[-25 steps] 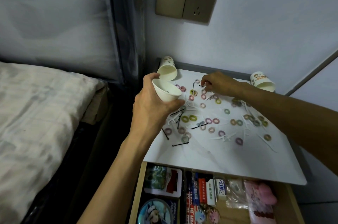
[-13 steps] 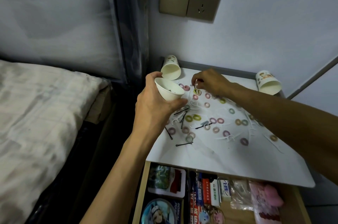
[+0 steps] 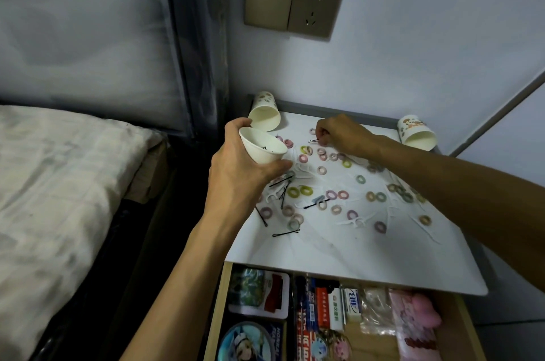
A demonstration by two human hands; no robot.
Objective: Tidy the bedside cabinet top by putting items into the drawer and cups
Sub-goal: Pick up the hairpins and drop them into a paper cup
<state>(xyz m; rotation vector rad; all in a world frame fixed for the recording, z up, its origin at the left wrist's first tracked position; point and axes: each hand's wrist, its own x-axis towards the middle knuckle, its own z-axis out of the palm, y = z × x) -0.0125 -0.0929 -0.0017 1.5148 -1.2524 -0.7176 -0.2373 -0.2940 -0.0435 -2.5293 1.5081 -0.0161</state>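
Hairpin (image 3: 314,141), thin black wire, is being pinched by the right hand (image 3: 342,136) at the back of the glossy cabinet top (image 3: 339,257) strewn with ring-shaped hair ties (image 3: 293,192). The left hand (image 3: 239,172) is gripping a tapered white paper cup (image 3: 262,151) nearby.

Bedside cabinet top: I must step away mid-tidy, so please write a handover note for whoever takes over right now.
Left hand holds a paper cup tilted above the cabinet top, back left; dark pins show inside it.
Right hand pinches a black hairpin near the back.
Loose on the top: several hairpins, many coloured hair ties, white floss picks.
The back-left cup and back-right cup lie on their sides.
The drawer is open, with things inside.
Left to do: drop the pinched pin into the cup, then sort the rest.
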